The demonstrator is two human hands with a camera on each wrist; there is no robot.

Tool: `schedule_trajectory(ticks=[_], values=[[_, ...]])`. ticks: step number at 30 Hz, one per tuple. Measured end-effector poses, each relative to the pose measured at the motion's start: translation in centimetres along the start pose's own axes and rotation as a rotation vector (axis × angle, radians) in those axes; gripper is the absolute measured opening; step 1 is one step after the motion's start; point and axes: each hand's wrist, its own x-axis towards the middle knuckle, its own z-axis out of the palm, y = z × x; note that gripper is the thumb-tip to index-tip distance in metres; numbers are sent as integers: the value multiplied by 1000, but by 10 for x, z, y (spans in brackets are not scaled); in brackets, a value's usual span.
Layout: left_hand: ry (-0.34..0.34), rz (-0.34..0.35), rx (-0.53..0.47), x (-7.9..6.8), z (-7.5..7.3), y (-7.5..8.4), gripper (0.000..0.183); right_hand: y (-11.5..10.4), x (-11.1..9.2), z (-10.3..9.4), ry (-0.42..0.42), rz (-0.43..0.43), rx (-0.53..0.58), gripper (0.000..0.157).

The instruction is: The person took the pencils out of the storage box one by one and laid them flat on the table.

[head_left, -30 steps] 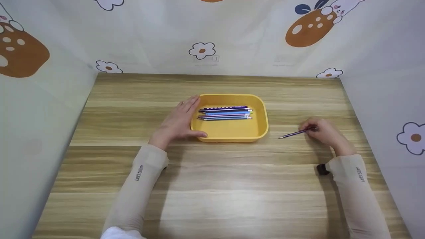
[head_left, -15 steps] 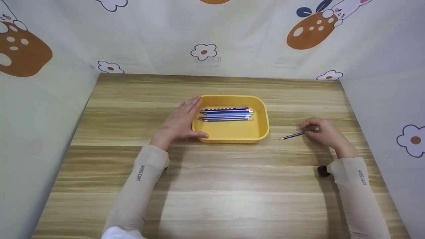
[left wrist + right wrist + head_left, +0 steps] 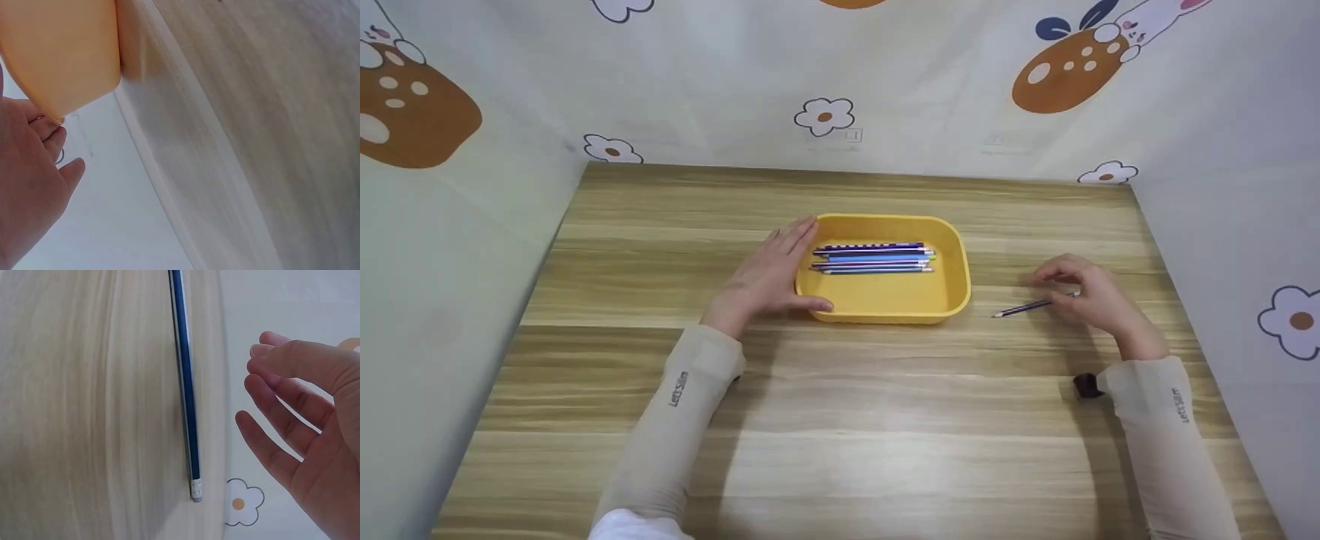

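Note:
My left hand [image 3: 769, 277] grips the left end of a shallow yellow plastic tray [image 3: 885, 298], its thumb at the front corner and its fingers at the back corner. In the left wrist view the fingertips meet the rim of the tray [image 3: 67, 50]. Several pencils [image 3: 874, 259] in blue, purple and striped colours lie side by side inside. Right of the tray, a dark blue striped pencil [image 3: 1020, 308] rests on the table under my right hand [image 3: 1099, 300]. The right wrist view shows the pencil [image 3: 188, 394] with its eraser end, apart from the loosely bent, free fingers.
A wood-grain table [image 3: 870, 420] carries the tray and pencil. Pale curtains with flowers and carrot-like prints [image 3: 1069, 71] hang close behind it and along both sides. A small black object [image 3: 1087, 385] sits at the right cuff.
My right hand has let go of the pencil; its fingers have loosened and lifted, and the pencil stays on the table. My left hand and the tray hold their place.

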Motion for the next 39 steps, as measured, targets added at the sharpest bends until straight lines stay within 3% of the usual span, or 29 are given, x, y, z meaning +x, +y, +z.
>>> schedule_trajectory(ticks=[9, 20, 34, 39], values=[[-14, 5, 16, 0, -1, 0, 126, -18, 8, 5, 16, -9, 60, 27], [-14, 6, -6, -1, -1, 0, 126, -73, 23, 7, -3, -22, 65, 19], [-14, 6, -1, 1, -2, 0, 126, -91, 41, 21, -20, -50, 114, 20], [-18, 1, -5, 1, -2, 1, 126, -83, 49, 31, -47, -31, 116, 21]])
